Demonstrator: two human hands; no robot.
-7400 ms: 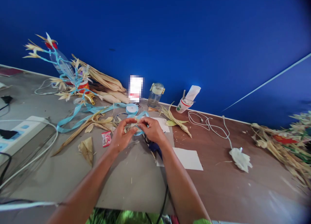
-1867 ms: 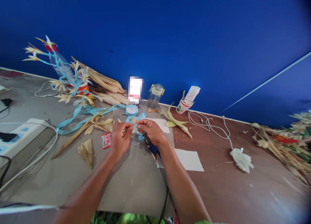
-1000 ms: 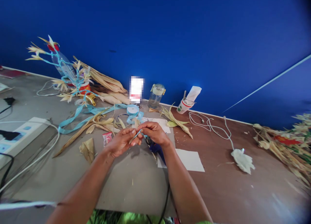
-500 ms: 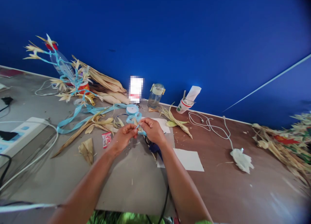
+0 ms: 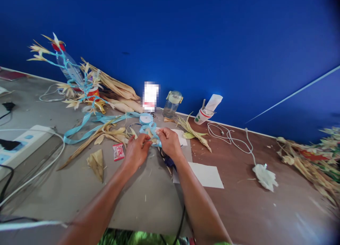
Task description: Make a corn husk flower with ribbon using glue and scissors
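My left hand [image 5: 136, 151] and my right hand [image 5: 168, 142] meet above the grey mat [image 5: 138, 195], fingers pinched. Between them they hold a light blue ribbon [image 5: 153, 131] wound around a small dried husk piece. The ribbon runs back to a ribbon spool [image 5: 146, 118] just behind my hands. Another length of blue ribbon [image 5: 79, 128] trails left over dried corn husks [image 5: 106, 133]. What my fingertips press on is partly hidden.
A bottle with husk flowers [image 5: 69, 71], a glass jar [image 5: 172, 104] and a paper cup [image 5: 202, 115] stand by the blue wall. White paper [image 5: 207, 174], a white cable [image 5: 231, 135], a power strip [image 5: 18, 145], a red packet [image 5: 118, 152] and a husk pile [image 5: 310, 160] lie around.
My hands turned and re-gripped the ribbon and husk piece. The left hand opened flat a second ago and has closed into a pinch again. Both hands moved slightly away from me.
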